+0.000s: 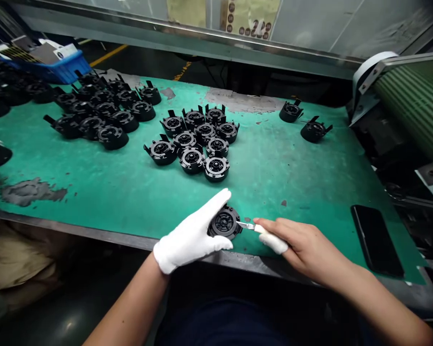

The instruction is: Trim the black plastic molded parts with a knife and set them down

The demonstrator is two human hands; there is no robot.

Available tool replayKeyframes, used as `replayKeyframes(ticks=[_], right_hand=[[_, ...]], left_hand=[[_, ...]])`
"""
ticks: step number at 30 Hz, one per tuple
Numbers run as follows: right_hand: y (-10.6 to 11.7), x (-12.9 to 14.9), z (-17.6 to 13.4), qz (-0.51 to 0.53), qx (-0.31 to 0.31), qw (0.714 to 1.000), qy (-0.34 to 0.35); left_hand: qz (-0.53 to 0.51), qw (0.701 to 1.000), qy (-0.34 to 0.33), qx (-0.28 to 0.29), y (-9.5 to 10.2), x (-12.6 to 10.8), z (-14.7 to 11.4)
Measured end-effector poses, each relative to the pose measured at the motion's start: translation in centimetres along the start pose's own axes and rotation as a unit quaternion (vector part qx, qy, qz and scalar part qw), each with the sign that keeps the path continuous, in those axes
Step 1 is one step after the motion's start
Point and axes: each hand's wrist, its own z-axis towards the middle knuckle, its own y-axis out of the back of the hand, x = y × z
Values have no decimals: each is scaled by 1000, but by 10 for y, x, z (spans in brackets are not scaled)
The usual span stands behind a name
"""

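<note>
My left hand (pixel 197 230), in a white glove, is wrapped round the left side of a round black plastic part (pixel 224 222) at the near edge of the table. The part faces up and shows ringed ribs. My right hand (pixel 296 240) is bare except for a white cover on the thumb. Between its thumb and fingers it pinches a small craft knife (pixel 250 226) with a pale handle. The blade points left, and its tip is at the right rim of the part. Whether the tip touches it, I cannot tell.
Several similar black parts (pixel 216 166) stand grouped mid-table, with another cluster (pixel 111 137) farther left. Two (pixel 291 111) sit at the back right. A phone (pixel 377 240) lies at right, below a green conveyor belt (pixel 414 96). A blue bin (pixel 63 69) is back left. Another person's hand shows at the left edge.
</note>
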Motion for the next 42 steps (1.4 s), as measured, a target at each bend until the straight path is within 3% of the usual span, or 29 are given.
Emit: replayKeyframes(ticks=[3, 6, 8, 12, 20, 27, 42], right_hand=[[-7, -3, 5, -15, -22, 999, -46], [-6, -8, 16, -15, -8, 999, -37], [-3, -6, 24, -18, 12, 1000, -20], [2, -1, 33, -38, 40, 998, -6], [4, 5, 32, -114, 57, 991, -40], [12, 8, 36, -107, 84, 990, -32], [3, 25, 27, -178, 76, 977, -95]], left_hand=[[-12, 997, 29, -67, -11, -6, -4], [-11, 986, 43, -160, -28, -9, -6], [-10, 982, 33, -185, -39, -9, -5], [-8, 980, 23, -199, -48, -4, -3], [7, 979, 26, -204, -47, -6, -2], [35, 971, 42, -233, -55, -11, 2], [29, 963, 39, -265, -60, -5, 4]])
